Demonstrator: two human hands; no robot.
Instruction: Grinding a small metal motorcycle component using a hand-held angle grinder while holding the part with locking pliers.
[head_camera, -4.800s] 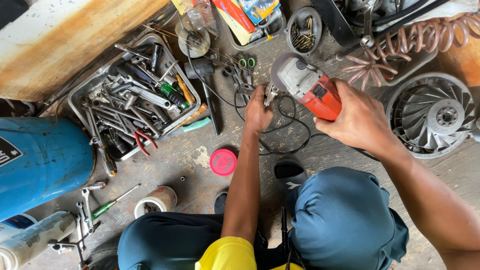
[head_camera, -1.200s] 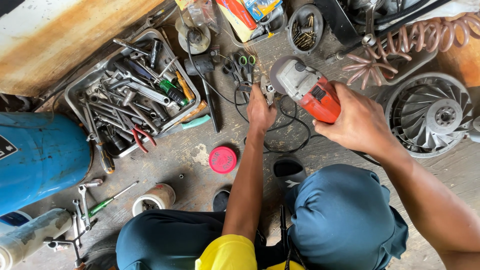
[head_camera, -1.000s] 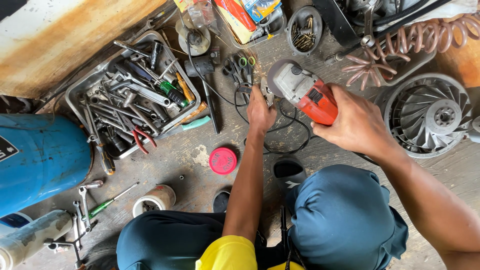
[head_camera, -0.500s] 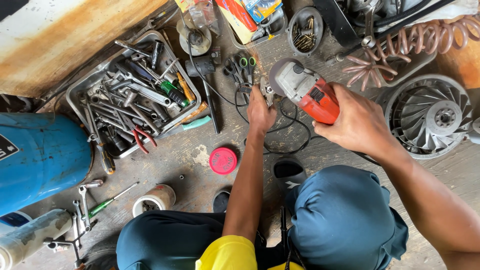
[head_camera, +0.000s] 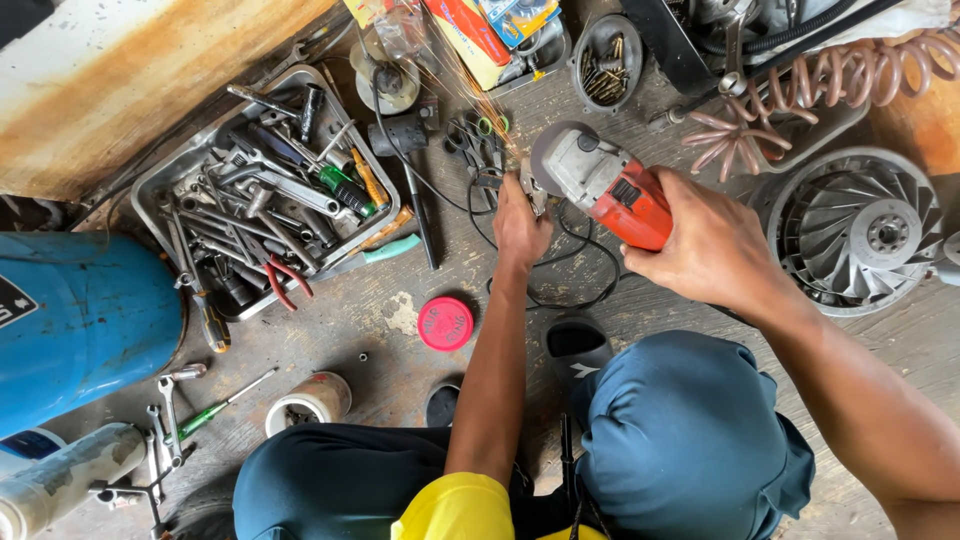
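My right hand (head_camera: 712, 248) grips the red body of an angle grinder (head_camera: 598, 182) with a grey head and a round disc at its far end. My left hand (head_camera: 520, 224) is closed on a small metal piece (head_camera: 530, 188) held against the disc's edge. Thin orange sparks (head_camera: 470, 90) stream up and to the left from the contact point. A black power cord (head_camera: 570, 265) loops on the concrete floor beneath both hands. My knees in blue trousers (head_camera: 690, 440) fill the lower frame.
A metal tray (head_camera: 160, 190) of wrenches, pliers and screwdrivers lies left. A blue cylinder (head_camera: 80, 320) lies at far left. A pink round lid (head_camera: 445, 323), tape roll (head_camera: 305, 400), finned metal wheel (head_camera: 860, 230), coiled hose (head_camera: 800, 90) and bowl of bolts (head_camera: 607, 50) surround me.
The grinder and both hands stay nearly in place, shifting only slightly. Sparks now fly from the disc toward the upper left.
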